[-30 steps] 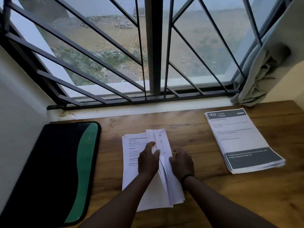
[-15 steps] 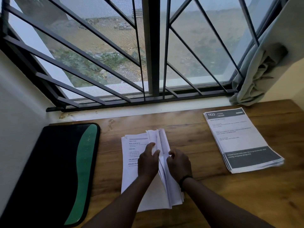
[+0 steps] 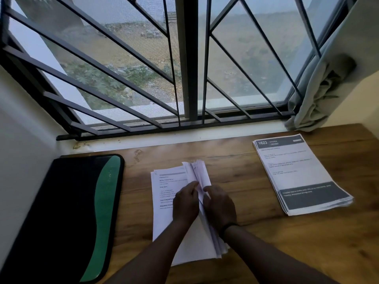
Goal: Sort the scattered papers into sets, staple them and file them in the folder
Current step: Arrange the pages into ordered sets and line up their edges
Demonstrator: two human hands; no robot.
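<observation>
A stack of white printed papers (image 3: 164, 185) lies in the middle of the wooden desk (image 3: 256, 242). Several sheets on its right side are lifted on edge (image 3: 198, 171). My left hand (image 3: 185, 203) rests on the flat stack, its fingertips against the raised sheets. My right hand (image 3: 219, 206) holds the raised sheets from the right with curled fingers. A second set of papers with dark header and footer bands (image 3: 297, 173) lies flat at the right. The black and green folder (image 3: 67, 212) lies shut at the left. No stapler is in view.
A barred window (image 3: 184, 68) and its white sill (image 3: 184, 138) run along the desk's far edge. A grey curtain (image 3: 324, 85) bunches at the right corner. A pale wall (image 3: 18, 140) borders the folder on the left.
Both hands stay at the raised sheets; the fingers have shifted slightly as they leaf through them. The view has tilted a little.
</observation>
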